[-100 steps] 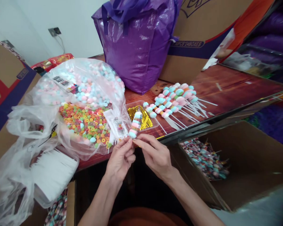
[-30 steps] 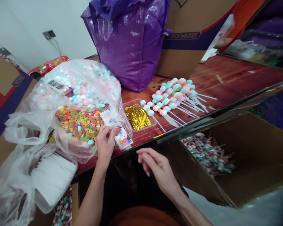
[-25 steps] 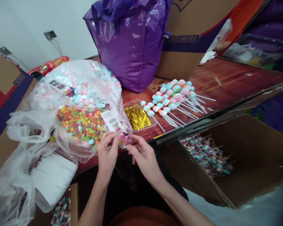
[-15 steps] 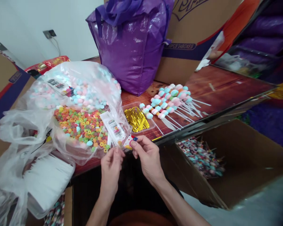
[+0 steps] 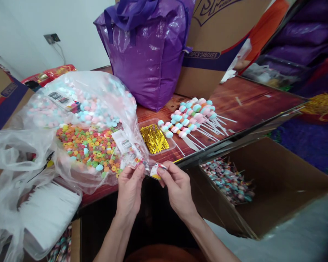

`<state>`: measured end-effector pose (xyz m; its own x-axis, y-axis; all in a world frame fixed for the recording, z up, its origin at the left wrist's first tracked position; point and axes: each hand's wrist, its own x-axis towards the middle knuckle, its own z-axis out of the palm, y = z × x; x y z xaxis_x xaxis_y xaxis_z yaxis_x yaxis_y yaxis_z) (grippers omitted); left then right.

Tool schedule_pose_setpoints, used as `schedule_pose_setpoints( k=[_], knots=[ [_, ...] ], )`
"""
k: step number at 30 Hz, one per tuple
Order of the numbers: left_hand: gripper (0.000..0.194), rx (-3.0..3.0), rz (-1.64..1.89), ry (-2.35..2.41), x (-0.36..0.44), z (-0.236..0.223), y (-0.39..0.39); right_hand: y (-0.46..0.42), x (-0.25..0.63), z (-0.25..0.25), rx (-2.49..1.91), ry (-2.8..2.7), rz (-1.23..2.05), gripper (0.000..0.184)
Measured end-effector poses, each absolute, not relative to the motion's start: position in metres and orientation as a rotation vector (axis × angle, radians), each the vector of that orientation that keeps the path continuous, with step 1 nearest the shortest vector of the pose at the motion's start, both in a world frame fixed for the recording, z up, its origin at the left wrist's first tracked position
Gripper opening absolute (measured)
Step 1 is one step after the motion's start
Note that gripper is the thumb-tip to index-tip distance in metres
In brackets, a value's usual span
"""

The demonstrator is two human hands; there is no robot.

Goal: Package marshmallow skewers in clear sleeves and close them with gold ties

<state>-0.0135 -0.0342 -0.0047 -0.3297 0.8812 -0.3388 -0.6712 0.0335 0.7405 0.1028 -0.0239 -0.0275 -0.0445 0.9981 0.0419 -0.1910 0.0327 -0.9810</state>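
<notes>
Head-worn view looks forward and down over both hands (image 5: 154,187).

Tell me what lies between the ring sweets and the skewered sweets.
Between ring sweets and skewered sweets, the head view shows printed packets, the plastic bag's edge and a tray of gold strips.

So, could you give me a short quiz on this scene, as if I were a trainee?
1. True or false: the gold strips lie in a clear tray.
2. What stands behind that tray? (a) a green jug (b) a purple bag (c) a blue bucket
3. Fill in: the open carton lies to the ____ of both the left hand and the right hand.

Key: 1 true; 2 b; 3 right.
</notes>
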Motion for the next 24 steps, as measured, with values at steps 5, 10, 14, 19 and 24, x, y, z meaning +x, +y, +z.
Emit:
schedule_pose_setpoints(
  k=[5, 10, 14, 19, 24],
  knots=[
    [0.024, 0.292, 1.644, 1.063, -0.002, -0.005, -0.033, -0.022, 0.104, -0.024, -1.111, -1.267, 1.093, 0.035],
    [0.027, 0.162, 1.616, 1.072, -0.010, -0.005, -0.028, -0.017, 0.115, -0.026, -1.137, -1.365, 1.054, 0.037],
    [0.028, 0.182, 1.683, 1.094, -0.010, -0.006, -0.025, -0.013, 0.119, -0.029, -1.182, -1.354, 0.983, 0.039],
    [0.033, 0.338, 1.762, 1.198, 0.000, -0.006, -0.025, -0.012, 0.118, -0.028, -1.197, -1.324, 0.983, 0.042],
    [0.032, 0.370, 1.750, 1.210, -0.001, -0.005, -0.020, -0.001, 0.134, -0.027, -1.281, -1.391, 0.884, 0.045]
  ],
)
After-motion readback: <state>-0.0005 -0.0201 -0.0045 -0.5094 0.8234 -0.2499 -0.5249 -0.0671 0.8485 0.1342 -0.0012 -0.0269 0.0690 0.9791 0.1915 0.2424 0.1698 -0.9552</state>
